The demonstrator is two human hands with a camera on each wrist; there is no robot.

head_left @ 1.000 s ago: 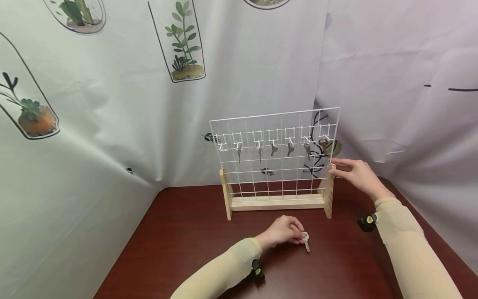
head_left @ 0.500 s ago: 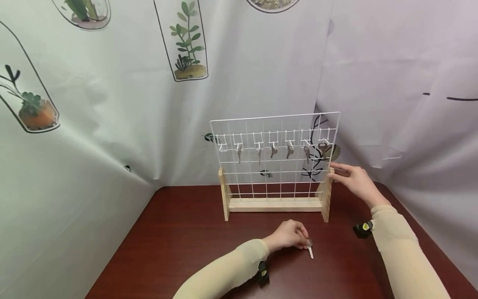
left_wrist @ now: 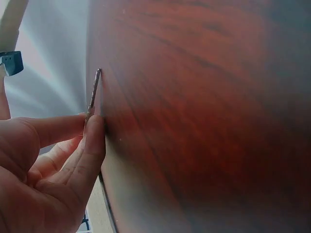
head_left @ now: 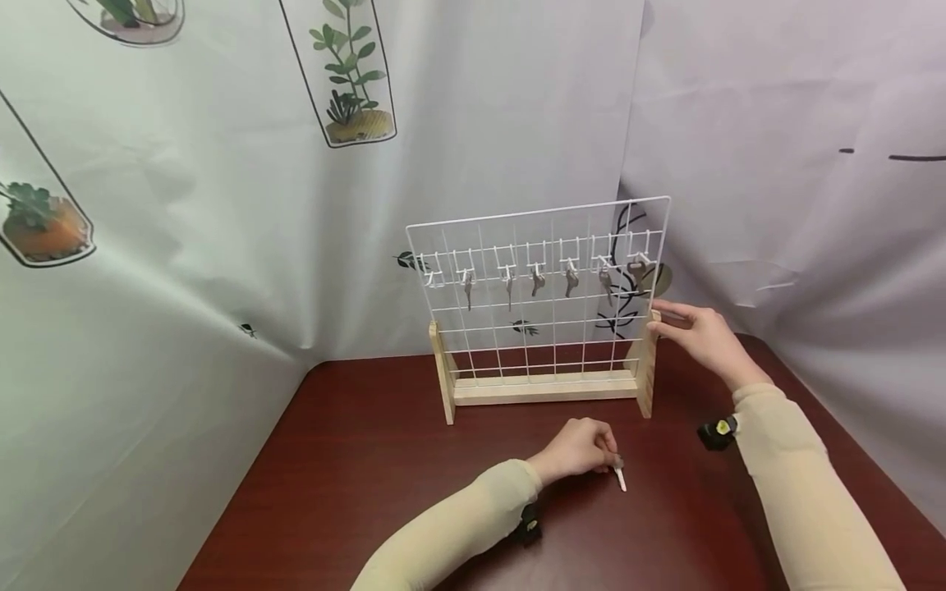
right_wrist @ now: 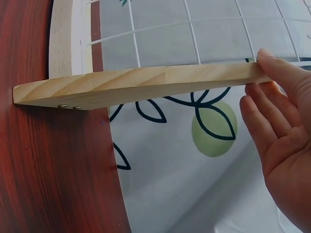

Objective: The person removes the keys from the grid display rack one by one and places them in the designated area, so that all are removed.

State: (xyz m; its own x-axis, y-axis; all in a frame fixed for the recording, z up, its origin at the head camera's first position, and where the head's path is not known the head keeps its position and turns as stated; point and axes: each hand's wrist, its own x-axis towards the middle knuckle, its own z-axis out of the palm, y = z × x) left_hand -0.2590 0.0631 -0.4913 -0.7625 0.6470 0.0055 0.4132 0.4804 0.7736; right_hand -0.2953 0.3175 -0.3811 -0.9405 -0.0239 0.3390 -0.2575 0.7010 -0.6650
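Observation:
In the head view my left hand pinches a small silver key between thumb and fingers, low over the table in front of the rack. The left wrist view shows that key edge-on, its blade pointing away from the fingertips. My right hand grips the top of the rack's right wooden upright; in the right wrist view the thumb lies on one side of this wooden upright and fingers on the other. Several keys hang from hooks along the white wire grid. The leftmost hook bears no key.
The rack's wooden crossbar stands on a dark red table. A white curtain printed with plants encloses the table behind and at both sides. Each sleeve carries a black wrist camera.
The left hand has shifted slightly to the right with the key, whose head is now more covered by the fingers. The right hand keeps its grip on the upright. The head view has shifted a little.

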